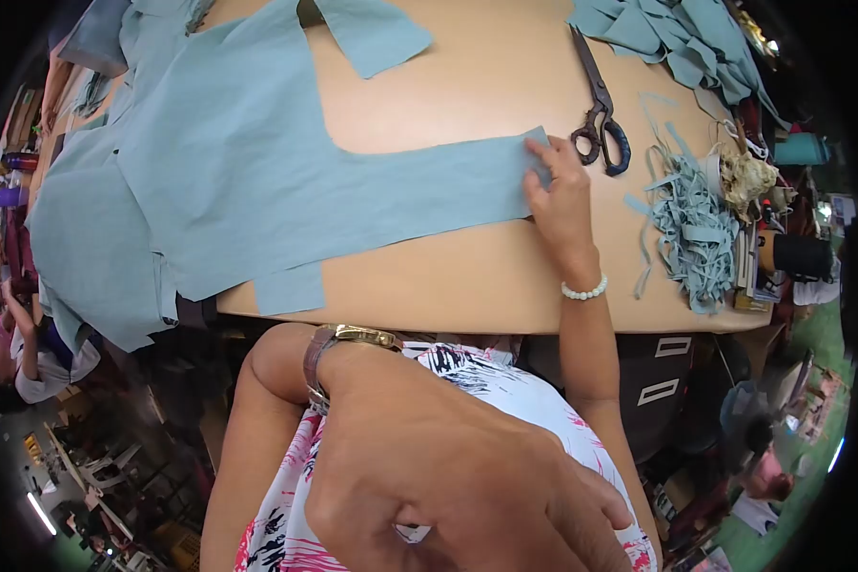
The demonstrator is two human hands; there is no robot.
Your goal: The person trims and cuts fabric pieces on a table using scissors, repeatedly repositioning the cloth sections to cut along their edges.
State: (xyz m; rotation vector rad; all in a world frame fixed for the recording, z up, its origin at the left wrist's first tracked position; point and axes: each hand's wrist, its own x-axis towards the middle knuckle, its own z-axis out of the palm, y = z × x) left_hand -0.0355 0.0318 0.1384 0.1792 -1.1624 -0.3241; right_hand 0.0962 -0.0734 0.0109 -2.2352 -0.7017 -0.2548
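Pale blue cloth piece (229, 143) is spread flat around 10 o'clock on the bench (486, 276), with a long arm of it running over toward 2 o'clock. Right hand (560, 181) is at the end of that strip, thumb and fingers parted, tips resting on the cloth. Honestly a good touch: I'd keep it light and flat, smoothing along the strip and not tugging sideways, since thin cloth like that could skew. Left hand (467, 467) is down at 6 o'clock above the lap, fingers curled; can't tell if it's pinching anything. If it's free, I'd use it to anchor the wide part. Watch the small blue piece (291, 289) poking out below the edge at 9 o'clock, it might drag. Shears (598, 105) at half past one, near the fingertips, so mind the handles.
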